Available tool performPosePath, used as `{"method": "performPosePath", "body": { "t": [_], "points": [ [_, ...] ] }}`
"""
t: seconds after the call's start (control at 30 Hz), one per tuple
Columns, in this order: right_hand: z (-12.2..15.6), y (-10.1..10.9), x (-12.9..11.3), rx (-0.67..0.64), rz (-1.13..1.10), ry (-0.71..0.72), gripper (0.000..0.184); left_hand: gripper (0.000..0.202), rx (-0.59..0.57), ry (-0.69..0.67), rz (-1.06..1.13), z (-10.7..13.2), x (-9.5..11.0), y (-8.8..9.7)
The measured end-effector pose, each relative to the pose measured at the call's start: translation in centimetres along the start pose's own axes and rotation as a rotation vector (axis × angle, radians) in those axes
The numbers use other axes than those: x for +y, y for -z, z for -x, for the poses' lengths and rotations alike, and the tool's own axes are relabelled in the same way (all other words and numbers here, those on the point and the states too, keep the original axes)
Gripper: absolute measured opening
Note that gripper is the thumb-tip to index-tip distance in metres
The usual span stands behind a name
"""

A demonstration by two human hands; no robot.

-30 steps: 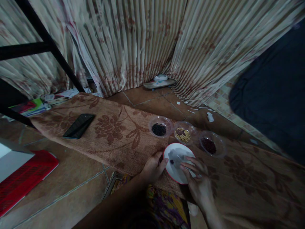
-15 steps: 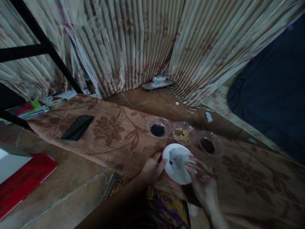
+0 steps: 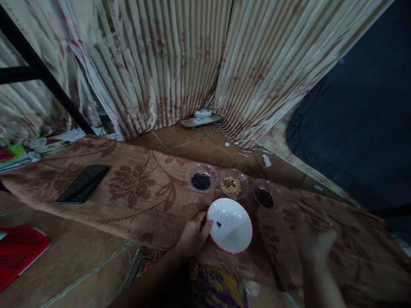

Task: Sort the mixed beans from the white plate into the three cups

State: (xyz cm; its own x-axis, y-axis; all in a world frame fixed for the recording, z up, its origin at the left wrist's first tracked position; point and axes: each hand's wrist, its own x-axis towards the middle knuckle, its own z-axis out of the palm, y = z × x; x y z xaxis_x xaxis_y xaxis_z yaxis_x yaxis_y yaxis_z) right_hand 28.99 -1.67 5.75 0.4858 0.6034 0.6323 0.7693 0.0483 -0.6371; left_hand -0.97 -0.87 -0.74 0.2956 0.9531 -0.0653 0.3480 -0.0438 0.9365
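Note:
My left hand (image 3: 194, 233) grips the left rim of a white bowl (image 3: 236, 229) with a red edge, thumb over the rim. A few dark beans (image 3: 218, 224) lie inside the bowl on the left. To the right, my right hand (image 3: 316, 237) is blurred by motion above the cloth. A thin stick-like tool (image 3: 316, 214) shows at its fingers, its exact kind unclear. Beyond the bowl stand three clear plastic cups in a row: one with black beans (image 3: 201, 181), one with yellow beans (image 3: 231, 186), one with dark red beans (image 3: 264, 198). My right hand is nearest the red beans.
A brown flowered cloth (image 3: 150, 209) covers the long, low table. A dark phone (image 3: 83, 184) lies on its left part. Striped curtains (image 3: 180, 64) hang behind, with a skateboard (image 3: 201, 121) at their foot. A dark blue covered shape (image 3: 349, 119) stands at the right.
My right hand has left the bowl and moved right, past the cup of red beans. My left hand still holds the bowl. The whole view has shifted slightly.

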Motion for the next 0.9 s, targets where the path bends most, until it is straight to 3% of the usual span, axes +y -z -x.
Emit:
{"method": "performPosePath", "body": {
  "t": [0.07,0.13,0.3,0.37,0.7,0.9],
  "points": [
    [1.6,-0.1,-1.3,-0.005,-0.034,-0.041,0.025,0.032,0.001,0.002,-0.004,0.0,-0.1,0.0],
    [3.7,-0.2,-2.8,-0.101,-0.058,-0.101,0.026,0.032,0.001,0.000,-0.002,0.0,-0.2,-0.1],
    [8.7,-1.1,-5.1,-0.567,-0.116,-0.089,0.022,0.031,-0.009,-0.008,0.010,0.0,-0.6,-0.4],
    [10.0,-1.7,-5.0,-0.662,-0.113,-0.040,0.021,0.031,-0.011,-0.007,0.011,0.0,-0.7,-0.4],
    [10.9,-2.7,-5.3,-0.632,-0.084,0.023,0.023,0.028,0.049,-0.009,0.018,0.2,-0.1,-0.4],
    [11.0,-2.8,-5.2,-0.624,-0.085,0.031,0.023,0.030,0.007,-0.030,0.009,0.1,-0.5,-0.5]
  ]
}}
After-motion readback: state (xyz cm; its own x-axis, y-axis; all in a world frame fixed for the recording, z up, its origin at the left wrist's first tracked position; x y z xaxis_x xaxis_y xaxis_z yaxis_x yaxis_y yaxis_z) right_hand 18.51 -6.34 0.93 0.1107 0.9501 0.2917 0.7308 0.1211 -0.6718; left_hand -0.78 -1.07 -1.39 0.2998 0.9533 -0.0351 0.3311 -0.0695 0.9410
